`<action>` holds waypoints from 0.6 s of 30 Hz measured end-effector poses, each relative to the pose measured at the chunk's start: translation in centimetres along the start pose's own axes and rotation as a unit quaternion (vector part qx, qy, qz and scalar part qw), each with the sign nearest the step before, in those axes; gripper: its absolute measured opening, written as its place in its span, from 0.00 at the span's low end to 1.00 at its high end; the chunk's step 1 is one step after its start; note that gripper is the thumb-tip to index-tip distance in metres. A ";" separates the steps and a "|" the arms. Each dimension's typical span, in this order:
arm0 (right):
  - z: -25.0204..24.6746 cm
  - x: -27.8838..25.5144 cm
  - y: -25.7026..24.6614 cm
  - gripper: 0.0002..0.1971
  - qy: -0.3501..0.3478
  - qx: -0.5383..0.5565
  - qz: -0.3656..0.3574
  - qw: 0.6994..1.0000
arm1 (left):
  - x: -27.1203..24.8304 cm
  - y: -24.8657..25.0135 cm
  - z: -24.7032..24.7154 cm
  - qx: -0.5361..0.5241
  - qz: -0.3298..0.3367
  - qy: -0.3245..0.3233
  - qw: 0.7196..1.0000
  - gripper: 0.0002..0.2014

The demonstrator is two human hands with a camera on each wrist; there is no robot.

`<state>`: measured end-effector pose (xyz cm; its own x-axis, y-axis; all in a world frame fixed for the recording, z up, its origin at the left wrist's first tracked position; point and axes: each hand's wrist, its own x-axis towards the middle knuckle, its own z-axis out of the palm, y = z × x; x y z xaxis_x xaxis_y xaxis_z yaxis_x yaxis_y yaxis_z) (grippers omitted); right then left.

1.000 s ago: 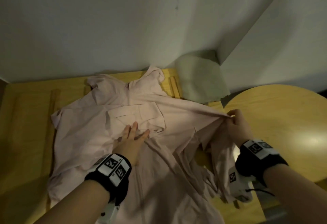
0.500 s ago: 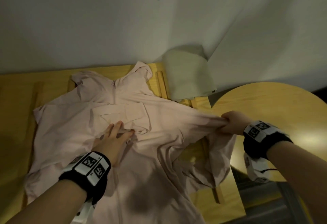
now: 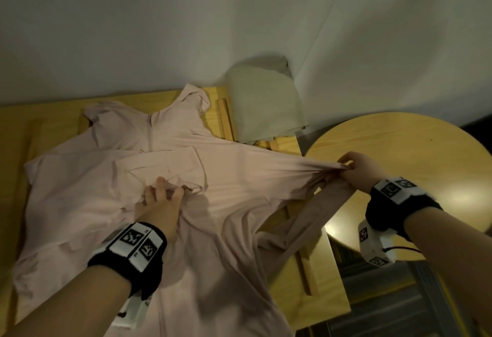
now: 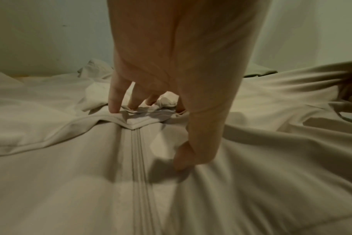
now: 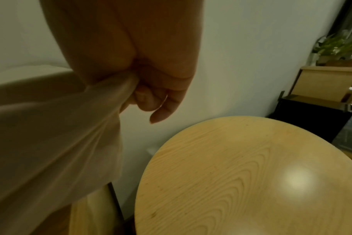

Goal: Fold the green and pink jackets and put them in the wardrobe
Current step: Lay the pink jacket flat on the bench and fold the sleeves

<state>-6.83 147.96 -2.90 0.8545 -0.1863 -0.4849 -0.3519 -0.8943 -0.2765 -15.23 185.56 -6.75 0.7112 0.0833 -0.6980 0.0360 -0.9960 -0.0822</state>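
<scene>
The pink jacket (image 3: 239,176) lies spread front-up on a wooden slatted surface (image 3: 40,123), zip up the middle. My left hand (image 3: 159,200) presses down on its centre, fingertips on a bunched fold and thumb on the cloth beside the zip (image 4: 137,159). My right hand (image 3: 356,168) grips the jacket's right edge in a fist and holds it stretched taut over the edge of the round table; a sleeve hangs below that hand. In the right wrist view the cloth (image 5: 50,127) runs out of the closed fingers (image 5: 145,101). The folded green jacket (image 3: 263,107) leans in the back corner.
A round wooden table (image 3: 412,150) stands right of the slatted surface, with a narrow gap between them. White walls close off the back. A dark floor and a slatted object show at lower right. Plants and a box (image 5: 328,81) sit far right.
My right hand has drawn the jacket's right edge farther right, out over the round table, and the cloth is now taut. My left hand stays on the jacket's middle, fingers now bunching a fold.
</scene>
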 end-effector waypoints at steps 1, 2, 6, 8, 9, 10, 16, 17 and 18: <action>-0.1 0.0 0.2 0.04 0.007 0.009 -0.002 1.000 | 0.0 0.1 0.0 0.006 -0.003 -0.003 1.000 0.42; -0.2 0.0 0.3 0.03 0.014 0.020 -0.007 1.000 | 0.0 0.2 0.0 0.013 -0.006 -0.005 1.000 0.44; -0.4 -0.1 1.6 0.11 0.017 0.099 -0.005 0.995 | 0.0 0.6 0.2 0.030 -0.010 -0.001 0.999 0.46; -0.4 -0.3 2.0 0.12 0.004 0.191 0.003 0.982 | 0.0 0.5 0.3 0.037 -0.011 0.002 0.999 0.46; -0.5 -0.5 2.1 0.13 -0.006 0.239 0.009 0.971 | 0.0 0.5 0.3 0.038 -0.011 0.002 0.999 0.46; -0.6 -0.7 2.3 0.13 -0.017 0.285 0.018 0.958 | 0.1 0.5 0.3 0.038 -0.011 0.004 0.999 0.46; -1.3 -1.7 2.7 0.13 -0.047 0.273 0.030 0.960 | -0.1 0.6 0.3 0.039 -0.016 0.014 0.999 0.43; -1.2 -1.8 2.8 0.15 -0.060 0.256 0.023 0.964 | -0.2 0.7 0.3 0.038 -0.017 0.016 0.999 0.42; -1.2 -1.9 3.0 0.15 -0.079 0.243 0.014 0.967 | -0.2 0.7 0.2 0.038 -0.018 0.016 0.999 0.42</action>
<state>-9.01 145.15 -1.84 0.7866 -0.1089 -0.6078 -0.5446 -0.5861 -0.5998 -15.49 184.82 -6.84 0.7323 0.1165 -0.6710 0.0088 -0.9868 -0.1617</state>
